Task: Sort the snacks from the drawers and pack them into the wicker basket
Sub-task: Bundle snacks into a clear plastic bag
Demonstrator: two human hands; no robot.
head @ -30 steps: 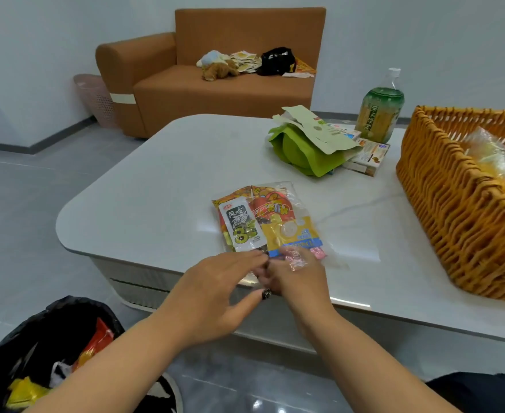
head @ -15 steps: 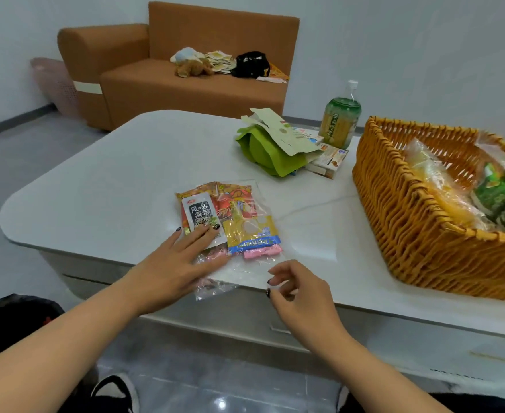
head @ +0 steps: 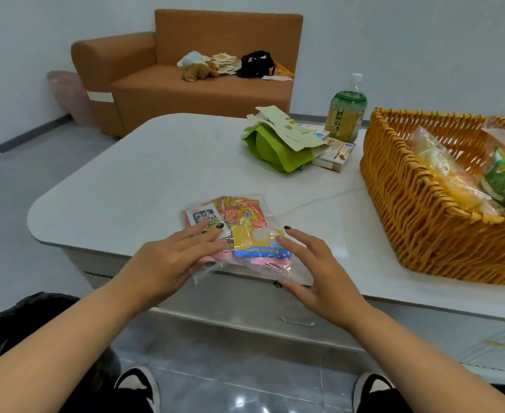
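- White marble-look table [head: 132,186] carries a clear plastic bag of colourful snack packets [head: 245,234] at its near edge, left of the woven orange wicker basket [head: 409,210].
- Left hand [head: 174,260] lies flat, fingers spread, pinning the bag, likely to steady it.
- Right hand [head: 313,269] is open wide, cupping the bag's right edge, apparently to gather it.
- Inside the basket lie bagged snacks; beyond the bag sits a green pouch [head: 272,150].

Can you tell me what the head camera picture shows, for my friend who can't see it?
Two hands, left hand and right hand, rest on a clear bag of snacks at the white table edge. A wicker basket with snacks inside sits to the right.
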